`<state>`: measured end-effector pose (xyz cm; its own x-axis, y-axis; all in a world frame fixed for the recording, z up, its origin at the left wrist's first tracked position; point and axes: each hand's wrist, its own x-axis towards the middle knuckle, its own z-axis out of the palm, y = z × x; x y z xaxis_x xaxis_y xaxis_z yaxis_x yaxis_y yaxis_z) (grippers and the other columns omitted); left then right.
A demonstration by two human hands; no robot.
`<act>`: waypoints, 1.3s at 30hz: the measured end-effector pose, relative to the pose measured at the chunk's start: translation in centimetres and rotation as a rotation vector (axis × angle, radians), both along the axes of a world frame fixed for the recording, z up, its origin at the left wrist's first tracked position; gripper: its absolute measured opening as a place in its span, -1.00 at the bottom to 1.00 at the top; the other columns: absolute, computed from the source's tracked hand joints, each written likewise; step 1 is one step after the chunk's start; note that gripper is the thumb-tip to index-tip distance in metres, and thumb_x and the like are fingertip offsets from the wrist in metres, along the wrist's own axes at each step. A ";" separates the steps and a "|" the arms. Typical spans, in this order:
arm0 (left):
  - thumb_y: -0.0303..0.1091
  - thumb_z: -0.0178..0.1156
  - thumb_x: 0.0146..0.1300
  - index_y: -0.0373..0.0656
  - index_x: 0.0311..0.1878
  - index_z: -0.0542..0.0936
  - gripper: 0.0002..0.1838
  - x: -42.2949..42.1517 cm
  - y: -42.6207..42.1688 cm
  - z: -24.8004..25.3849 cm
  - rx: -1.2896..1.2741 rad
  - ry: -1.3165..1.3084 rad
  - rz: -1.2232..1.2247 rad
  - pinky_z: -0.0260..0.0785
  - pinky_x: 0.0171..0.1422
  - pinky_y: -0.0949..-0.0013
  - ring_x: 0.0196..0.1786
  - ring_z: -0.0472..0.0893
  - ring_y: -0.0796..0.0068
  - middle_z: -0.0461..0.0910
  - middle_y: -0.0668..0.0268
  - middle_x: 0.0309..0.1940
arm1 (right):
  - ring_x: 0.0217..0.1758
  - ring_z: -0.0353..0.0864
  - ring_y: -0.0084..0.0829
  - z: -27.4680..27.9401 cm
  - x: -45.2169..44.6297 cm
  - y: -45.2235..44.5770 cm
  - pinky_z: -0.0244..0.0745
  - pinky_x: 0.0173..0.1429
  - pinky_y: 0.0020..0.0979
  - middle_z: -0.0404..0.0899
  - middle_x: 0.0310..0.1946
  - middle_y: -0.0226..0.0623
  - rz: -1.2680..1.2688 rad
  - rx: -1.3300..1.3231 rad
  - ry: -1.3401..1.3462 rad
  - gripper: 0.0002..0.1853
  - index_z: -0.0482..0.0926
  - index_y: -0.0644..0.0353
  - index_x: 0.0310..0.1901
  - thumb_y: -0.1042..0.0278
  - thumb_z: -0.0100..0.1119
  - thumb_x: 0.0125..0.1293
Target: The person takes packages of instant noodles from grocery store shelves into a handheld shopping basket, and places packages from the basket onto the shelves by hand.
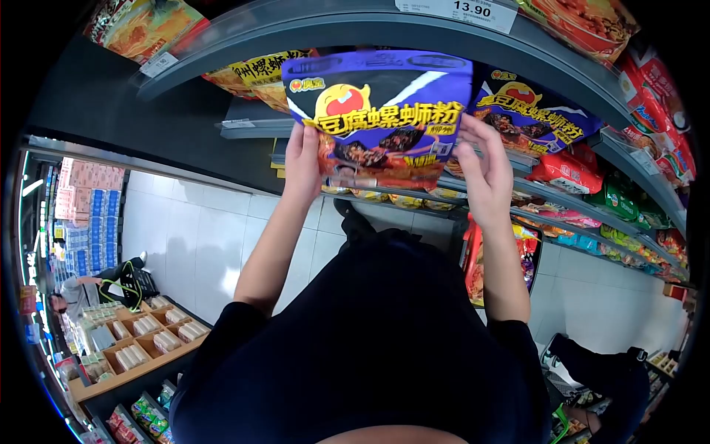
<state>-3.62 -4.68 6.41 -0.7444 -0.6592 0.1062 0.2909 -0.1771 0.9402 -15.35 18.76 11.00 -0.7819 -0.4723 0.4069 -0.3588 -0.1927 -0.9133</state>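
A purple and dark bag of luosifen noodles (392,111), with yellow lettering and a laughing cartoon face, is held upright before the shelf. At its lower left edge my left hand (302,161) is closed on it, with the fingers mostly hidden behind. On the right edge my right hand (484,164) grips the same bag, thumb to the near side. Just right of it, a matching purple noodle bag (534,115) stands on the shelf. A yellow and black noodle bag (255,74) is partly covered behind the held one.
A curved grey shelf edge (310,37) carries a price tag (473,10) above my hands. Lower shelves hold red packets (566,172) and several other packs. Beneath my right forearm is a red package (477,259). Other people appear at lower right and far left, near wooden bins (151,337).
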 end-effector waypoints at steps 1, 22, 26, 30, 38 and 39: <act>-0.17 -0.20 0.50 -0.25 0.19 0.27 -0.62 -0.6 -0.3 0.3 -0.057 0.019 -0.002 0.35 0.22 0.33 0.14 0.48 0.43 0.43 0.20 0.13 | 0.02 0.51 -0.45 0.0 0.0 -0.4 0.52 0.04 -0.43 0.44 0.01 -0.19 0.013 -0.049 -0.046 -0.69 0.41 0.32 0.06 0.55 0.12 0.28; -0.30 0.07 0.37 -0.34 0.25 0.22 -0.51 -7.4 -2.1 -3.1 -0.527 -0.175 0.015 0.34 0.15 0.40 0.06 0.50 0.44 0.46 0.13 0.04 | 0.43 0.16 -0.27 -3.9 -1.3 0.4 0.12 0.45 -0.24 0.20 0.33 -0.13 -0.060 -0.062 0.047 -0.47 0.21 0.26 0.29 0.58 0.03 0.29; -0.36 0.09 0.35 -0.36 0.29 0.19 -0.48 -7.3 -1.8 -4.1 -0.468 -0.200 0.040 0.30 0.24 0.40 0.16 0.46 0.40 0.42 0.10 0.11 | 0.31 0.36 -0.32 -8.8 -1.3 4.4 0.22 0.39 -0.33 0.36 0.21 -0.14 -0.182 -0.085 0.018 -0.59 0.33 0.30 0.19 0.64 -0.04 0.30; -0.58 0.05 0.26 -0.28 0.24 0.30 -0.55 -4.6 1.4 -5.1 -0.717 -0.070 0.198 0.33 0.19 0.35 0.14 0.45 0.33 0.36 0.11 0.15 | 0.17 0.49 -0.39 -19.0 -2.1 13.3 0.35 0.25 -0.42 0.47 0.10 -0.16 -0.570 0.070 -0.144 -0.68 0.35 0.29 0.11 0.64 -0.05 0.33; -0.51 0.04 0.23 -0.22 -0.18 0.55 -0.87 6.2 4.6 -23.8 -0.887 -0.561 -0.485 0.40 -0.04 0.25 -0.09 0.54 0.16 0.56 0.11 -0.17 | -0.24 0.65 -0.28 -45.0 5.4 32.1 0.53 -0.10 -0.35 0.64 -0.31 -0.23 -1.110 0.495 -1.216 -0.77 0.58 0.16 -0.15 0.37 0.07 0.14; -0.44 0.02 0.26 -0.21 -0.23 0.55 -0.87 8.8 2.8 -28.6 -0.895 -0.605 -0.548 0.41 -0.06 0.22 -0.09 0.54 0.14 0.56 0.08 -0.17 | -0.22 0.66 -0.20 -49.6 7.0 34.3 0.53 -0.05 -0.28 0.66 -0.29 -0.13 -1.054 0.814 -1.120 -0.75 0.61 0.16 -0.16 0.33 0.08 0.12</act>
<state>5.21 -1.88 -22.15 -0.9887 -0.1123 -0.0992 -0.1484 0.6432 0.7512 -8.40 53.04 -38.57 -0.5767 0.5907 -0.5644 0.8034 0.2843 -0.5232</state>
